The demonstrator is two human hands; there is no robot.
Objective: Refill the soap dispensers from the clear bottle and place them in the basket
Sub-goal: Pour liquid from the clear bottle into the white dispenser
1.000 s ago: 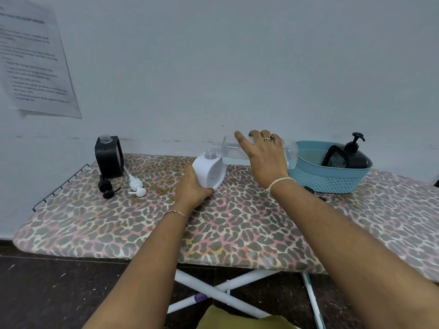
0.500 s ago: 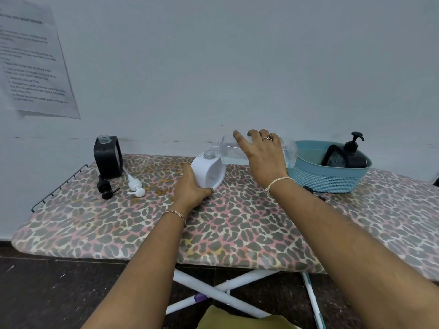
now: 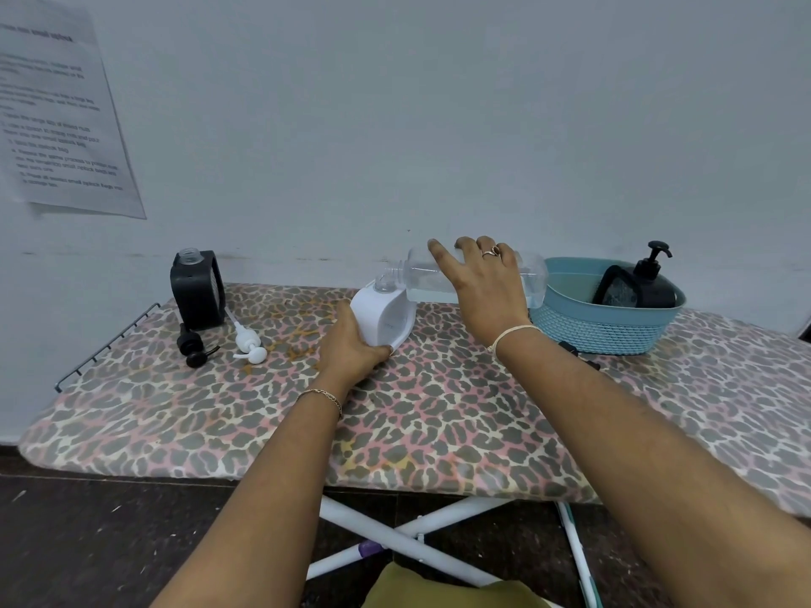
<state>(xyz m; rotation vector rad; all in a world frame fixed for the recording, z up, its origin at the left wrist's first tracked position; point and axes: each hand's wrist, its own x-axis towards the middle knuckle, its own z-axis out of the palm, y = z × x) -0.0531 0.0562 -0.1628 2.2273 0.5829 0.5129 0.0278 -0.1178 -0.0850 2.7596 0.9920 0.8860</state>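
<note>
Barely shifted over the last second: same pour pose, no visible change of tilt. Bottle held near level, mouth at open neck of white dispenser, 12 o'clock on board, so liquid runs across.

Right hand gripping from above, wrist arched: fingers curled over barrel, index lifted straight toward 11 o'clock, thumb hidden.

Left hand bracing, fingers and thumb closed round near lower side, seemingly tipping neck toward mouth.

Basket at 2 o'clock: black dispenser inside, pump on.

Second dispenser at 10 o'clock, uncapped; white pump and black pump just beside.
</note>
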